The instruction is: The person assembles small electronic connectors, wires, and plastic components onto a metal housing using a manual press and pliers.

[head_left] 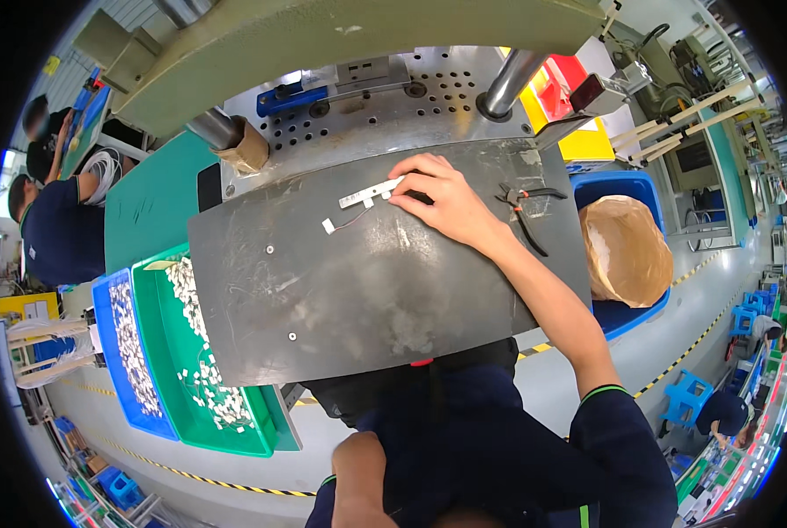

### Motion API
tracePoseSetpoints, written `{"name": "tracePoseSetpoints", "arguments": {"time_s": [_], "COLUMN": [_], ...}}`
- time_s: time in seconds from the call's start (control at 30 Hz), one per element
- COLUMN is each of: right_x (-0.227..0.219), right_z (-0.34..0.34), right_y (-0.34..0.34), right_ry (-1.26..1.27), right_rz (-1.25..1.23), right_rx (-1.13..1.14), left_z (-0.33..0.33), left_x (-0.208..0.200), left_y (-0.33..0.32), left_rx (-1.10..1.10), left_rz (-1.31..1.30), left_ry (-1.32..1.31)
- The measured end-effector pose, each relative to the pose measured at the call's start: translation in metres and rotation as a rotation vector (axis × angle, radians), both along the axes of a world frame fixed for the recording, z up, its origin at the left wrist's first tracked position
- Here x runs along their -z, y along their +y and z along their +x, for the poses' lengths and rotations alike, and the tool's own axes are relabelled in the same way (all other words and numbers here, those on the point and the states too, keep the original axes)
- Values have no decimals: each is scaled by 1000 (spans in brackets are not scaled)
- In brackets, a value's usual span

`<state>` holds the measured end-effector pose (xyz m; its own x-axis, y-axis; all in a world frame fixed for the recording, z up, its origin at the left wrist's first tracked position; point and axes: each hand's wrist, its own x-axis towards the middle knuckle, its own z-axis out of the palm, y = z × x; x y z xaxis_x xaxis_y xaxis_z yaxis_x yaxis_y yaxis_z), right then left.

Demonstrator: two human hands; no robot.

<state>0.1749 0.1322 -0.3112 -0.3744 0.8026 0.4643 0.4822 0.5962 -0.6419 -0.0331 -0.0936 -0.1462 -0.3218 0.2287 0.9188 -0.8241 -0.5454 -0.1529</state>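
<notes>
Over the dark metal plate [341, 290], my right hand [451, 201] is closed, with thumb and fingers pinching the right end of a slim white strip [363, 195]. A thin wire runs from the strip to a small white connector [328, 226] beside it on the plate. Pliers [521, 211] with black and orange handles lie to the right of my right hand. My left hand [358, 458] is down by my body, away from the plate, and its fingers are hidden.
Left of the plate, a green bin [160, 352] and a blue bin [121, 400] hold many small white parts. Steel posts [508, 84] rise behind the plate under a heavy beam [349, 31]. At right stands a blue crate [627, 183] with a brown paper lining. Other people are farther off.
</notes>
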Motion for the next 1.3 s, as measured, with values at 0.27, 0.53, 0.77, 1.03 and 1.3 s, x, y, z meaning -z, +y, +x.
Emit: {"name": "tracePoseSetpoints", "arguments": {"time_s": [0.27, 0.53, 0.77, 1.03, 1.3], "right_x": [-11, -57, -122, -106, -79], "right_z": [5, -16, -16, -13, -5], "right_y": [-4, 122, 204, 194, -27], "right_ry": [30, -10, -361, -53, -297], "right_rz": [-75, 410, -210, 411, 245], "right_rx": [102, 454, 139, 158, -51], "left_z": [2, -55, -28, -29, -47], "left_x": [40, 70, 92, 101, 105], "left_y": [76, 148, 114, 110, 96], "left_rx": [107, -434, -390, -448, -1023], "left_rz": [-12, -1093, -942, -885, -884], "left_ry": [814, 1584, 1366, 1556, 1344]}}
